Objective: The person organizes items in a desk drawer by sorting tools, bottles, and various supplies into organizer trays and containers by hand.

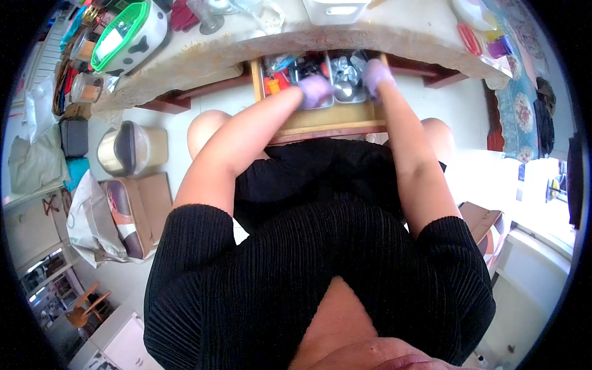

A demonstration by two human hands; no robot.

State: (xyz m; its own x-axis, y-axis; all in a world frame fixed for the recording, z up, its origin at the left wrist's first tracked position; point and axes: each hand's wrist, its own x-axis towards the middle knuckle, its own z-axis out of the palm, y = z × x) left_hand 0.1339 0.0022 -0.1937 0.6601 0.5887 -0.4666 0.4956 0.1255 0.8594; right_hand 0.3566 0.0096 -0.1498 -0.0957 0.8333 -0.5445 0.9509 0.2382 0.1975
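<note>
An open wooden drawer (pixel 333 128) is pulled out from the table in front of me. Inside it, a clear bin holds silvery metal utensils (pixel 346 69), among them a round shiny ladle-like bowl (pixel 343 91). Left of that lie red, orange and black items (pixel 276 84). My left hand (pixel 316 90), in a lavender glove, is over the drawer's middle, beside the utensil bin. At the bin's right side is my right hand (pixel 377 76), gloved the same way. Both hands are blurred and their fingers are largely hidden, so I cannot tell whether either grips the bin.
A lace-covered table (pixel 407 28) overhangs the drawer. On it stand a green-rimmed basket (pixel 132 37), a white container (pixel 338 11) and a red item (pixel 470 39). A bin (pixel 132 148) and a cardboard box (pixel 154 206) are on the floor at left.
</note>
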